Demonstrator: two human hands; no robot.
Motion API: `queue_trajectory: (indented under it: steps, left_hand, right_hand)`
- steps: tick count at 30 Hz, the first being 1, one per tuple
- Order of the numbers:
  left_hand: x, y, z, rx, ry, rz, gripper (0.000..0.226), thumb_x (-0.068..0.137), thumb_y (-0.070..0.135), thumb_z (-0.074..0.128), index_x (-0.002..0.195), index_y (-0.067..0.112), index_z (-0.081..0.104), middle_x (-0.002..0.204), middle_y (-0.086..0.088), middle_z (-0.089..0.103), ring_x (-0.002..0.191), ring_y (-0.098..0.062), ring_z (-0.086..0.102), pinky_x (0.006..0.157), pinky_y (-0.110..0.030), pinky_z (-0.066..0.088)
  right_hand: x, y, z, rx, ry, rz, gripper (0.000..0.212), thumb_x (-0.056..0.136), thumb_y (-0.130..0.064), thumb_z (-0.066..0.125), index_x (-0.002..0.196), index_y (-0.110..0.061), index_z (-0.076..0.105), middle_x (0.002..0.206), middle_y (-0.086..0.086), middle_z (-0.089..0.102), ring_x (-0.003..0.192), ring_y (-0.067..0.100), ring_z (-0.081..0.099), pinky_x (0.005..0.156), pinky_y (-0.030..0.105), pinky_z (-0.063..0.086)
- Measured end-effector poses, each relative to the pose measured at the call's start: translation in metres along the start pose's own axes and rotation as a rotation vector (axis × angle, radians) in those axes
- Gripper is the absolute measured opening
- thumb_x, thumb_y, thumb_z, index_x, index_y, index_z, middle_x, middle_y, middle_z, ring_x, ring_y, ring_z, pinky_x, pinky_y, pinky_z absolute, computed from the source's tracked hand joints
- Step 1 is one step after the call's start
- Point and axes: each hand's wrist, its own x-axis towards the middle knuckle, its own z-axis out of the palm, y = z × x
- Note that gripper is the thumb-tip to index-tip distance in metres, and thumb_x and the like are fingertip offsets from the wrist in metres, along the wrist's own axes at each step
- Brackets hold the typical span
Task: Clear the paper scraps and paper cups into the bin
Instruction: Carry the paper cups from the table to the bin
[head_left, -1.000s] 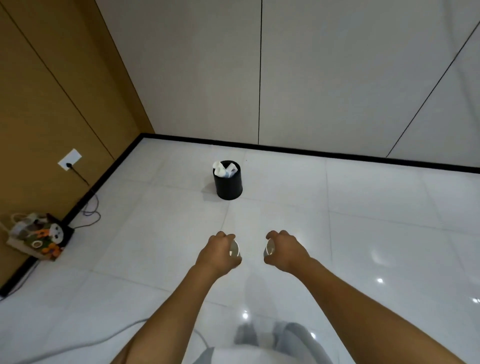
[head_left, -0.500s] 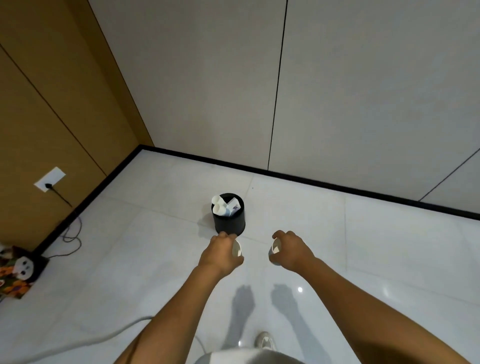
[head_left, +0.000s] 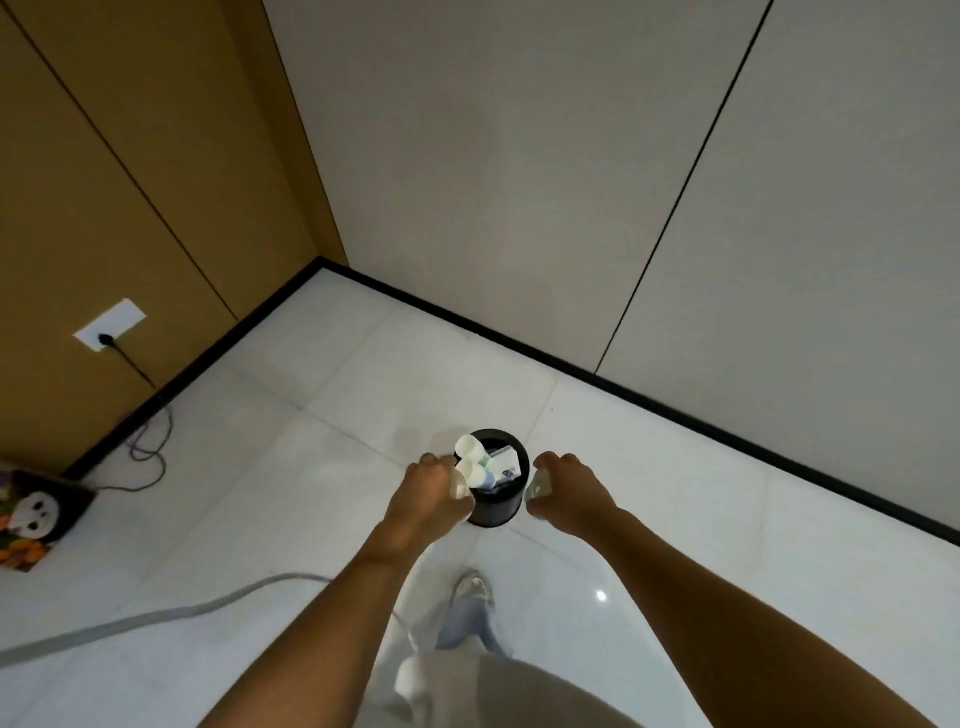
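A small black bin (head_left: 493, 512) stands on the white tiled floor, holding white paper cups (head_left: 469, 448) and paper scraps (head_left: 505, 462). My left hand (head_left: 425, 493) grips a white paper cup (head_left: 458, 484) at the bin's left rim. My right hand (head_left: 569, 491) grips another white paper cup (head_left: 539, 486) just right of the bin's rim. Both cups are mostly hidden by my fingers.
A grey cable (head_left: 156, 618) runs across the floor at lower left. A patterned bag (head_left: 36, 512) sits by the brown wall, under a socket (head_left: 110, 325) with a black cord. My foot (head_left: 470, 590) is just behind the bin. White wall panels rise behind.
I have walked up to the bin. Both hands, each still holding a cup, now flank its rim instead of hanging well short of it.
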Motion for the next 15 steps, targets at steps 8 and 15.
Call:
queue_trajectory:
  steps: [8, 15]
  left_hand:
    - [0.105, -0.014, -0.054, -0.109, 0.003, -0.124, 0.055, 0.084, 0.035, 0.063, 0.131, 0.012, 0.046, 0.127, -0.010, 0.047, 0.119, -0.027, 0.046, 0.096, -0.034, 0.044]
    - [0.172, -0.031, -0.057, -0.229, 0.016, -0.326, 0.058, 0.082, 0.039, 0.065, 0.130, 0.012, 0.046, 0.126, -0.011, 0.049, 0.116, -0.027, 0.049, 0.094, -0.033, 0.045]
  right_hand:
    - [0.119, -0.062, -0.053, -0.040, -0.076, -0.073, 0.057, 0.081, -0.025, 0.067, 0.133, -0.016, 0.044, 0.125, 0.011, 0.048, 0.115, 0.030, 0.050, 0.093, 0.039, 0.049]
    - [0.224, -0.091, -0.074, -0.152, -0.204, -0.214, 0.060, 0.081, -0.026, 0.067, 0.135, -0.021, 0.042, 0.128, 0.008, 0.045, 0.117, 0.026, 0.047, 0.095, 0.038, 0.048]
